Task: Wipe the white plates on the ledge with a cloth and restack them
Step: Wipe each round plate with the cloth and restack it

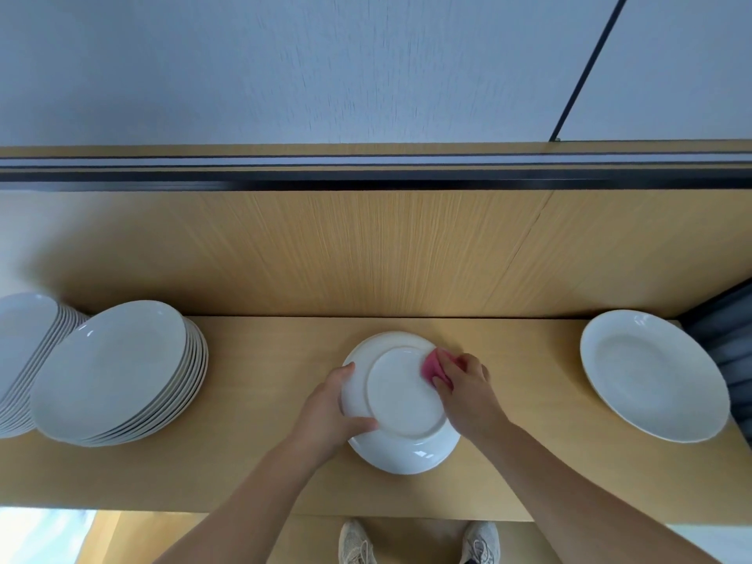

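On the far left of the wooden ledge (264, 400) a tall stack of white plates (24, 352) leans out of view, and just beside it stands a shorter stack (114, 372), both face up. Near the middle, your left hand (329, 405) grips the upturned plate (403, 405) by its left rim, with the fingers curled round the far edge and the thumb pressed flat on the underside. That plate is bottom up, its foot ring facing you; whether it rests on the ledge or is held just above it cannot be told. At its upper right edge your right hand (464, 384) is bunched round a pink cloth (433, 366), its fingers curled over it and pressing it onto the plate's rim. Well apart to the right, a single plate (651, 376) lies face up on the ledge, close to a dark grey fabric (728, 339) at the frame's edge. Below the ledge, your two pale shoes (358, 543) stand on the floor.
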A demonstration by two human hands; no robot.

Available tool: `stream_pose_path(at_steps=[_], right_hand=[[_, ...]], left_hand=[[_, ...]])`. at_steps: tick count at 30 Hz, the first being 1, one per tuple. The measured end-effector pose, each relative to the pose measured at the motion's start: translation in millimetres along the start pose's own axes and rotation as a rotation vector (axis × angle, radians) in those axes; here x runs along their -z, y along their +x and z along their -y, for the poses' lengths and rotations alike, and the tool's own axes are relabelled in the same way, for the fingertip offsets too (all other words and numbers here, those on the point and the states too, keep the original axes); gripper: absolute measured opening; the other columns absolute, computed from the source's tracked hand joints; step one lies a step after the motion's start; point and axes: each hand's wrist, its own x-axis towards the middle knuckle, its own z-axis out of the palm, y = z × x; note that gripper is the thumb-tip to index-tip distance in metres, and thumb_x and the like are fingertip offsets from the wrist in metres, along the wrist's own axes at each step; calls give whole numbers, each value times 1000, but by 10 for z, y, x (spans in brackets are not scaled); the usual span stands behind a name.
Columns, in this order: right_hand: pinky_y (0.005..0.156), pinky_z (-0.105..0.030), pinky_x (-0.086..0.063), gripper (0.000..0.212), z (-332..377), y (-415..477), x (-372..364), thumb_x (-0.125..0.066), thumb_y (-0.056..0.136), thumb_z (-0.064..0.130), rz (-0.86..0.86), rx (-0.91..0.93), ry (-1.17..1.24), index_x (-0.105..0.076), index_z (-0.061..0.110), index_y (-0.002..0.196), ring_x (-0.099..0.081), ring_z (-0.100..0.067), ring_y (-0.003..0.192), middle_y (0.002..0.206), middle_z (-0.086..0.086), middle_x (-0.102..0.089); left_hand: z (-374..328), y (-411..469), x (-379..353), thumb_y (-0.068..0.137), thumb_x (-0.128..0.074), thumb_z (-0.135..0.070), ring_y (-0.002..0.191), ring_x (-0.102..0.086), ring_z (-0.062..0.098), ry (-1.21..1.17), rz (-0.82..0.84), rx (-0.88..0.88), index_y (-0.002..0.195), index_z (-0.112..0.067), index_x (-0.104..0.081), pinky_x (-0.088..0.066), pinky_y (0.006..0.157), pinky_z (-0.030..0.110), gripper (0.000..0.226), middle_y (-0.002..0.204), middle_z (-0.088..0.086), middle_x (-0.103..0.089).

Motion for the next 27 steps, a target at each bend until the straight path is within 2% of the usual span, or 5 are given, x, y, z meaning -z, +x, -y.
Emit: stream_pose_path(at_steps=[4, 8, 15, 20, 27], right_hand=[[113, -33, -24, 44, 25, 101, 29, -42, 101, 18, 29, 91, -3, -43, 20, 145, -34, -29, 135, 143, -7, -43], [102, -36, -37, 29, 60, 147, 177, -45, 87, -2, 27, 250, 88, -66, 14, 99, -49, -21, 99, 95, 1, -61], [104, -44, -36, 39, 206, 205, 264, -47, 94, 36, 83, 162, -102, -50, 27, 132, -38, -31, 126, 133, 1, -45], [107, -29, -30, 30, 140, 246, 119, -41, 103, 26, 98, 194, -19, -63, 10, 114, -48, -25, 118, 95, -1, -60], [116, -27, -16, 38, -26, -307, -45, -36, 105, 22, -19, 27, 92, -48, 12, 140, -23, -28, 146, 150, -10, -41]], left_hand=[[-18, 25, 40, 62, -88, -22, 117, -46, 17, 59, 16, -13, 143, -28, -32, -44, 97, 32, 100, 132, -2, -41], [-58, 41, 75, 56, -87, -36, 117, -46, 17, 70, 72, 4, 147, -35, -28, -43, 100, 32, 109, 134, 0, -38], [-29, 79, 94, 64, -87, -15, 120, -51, 17, -49, 104, 14, 149, -26, -29, -46, 98, 30, 104, 136, -3, -48], [-22, 82, 66, 68, -85, -11, 125, -46, 13, -110, 125, 16, 151, -25, -28, -42, 103, 30, 101, 141, -11, -41], [138, -23, -44, 69, -84, -9, 127, -46, 15, -185, 62, 18, 149, -26, -31, -42, 106, 34, 97, 146, -10, -41]])
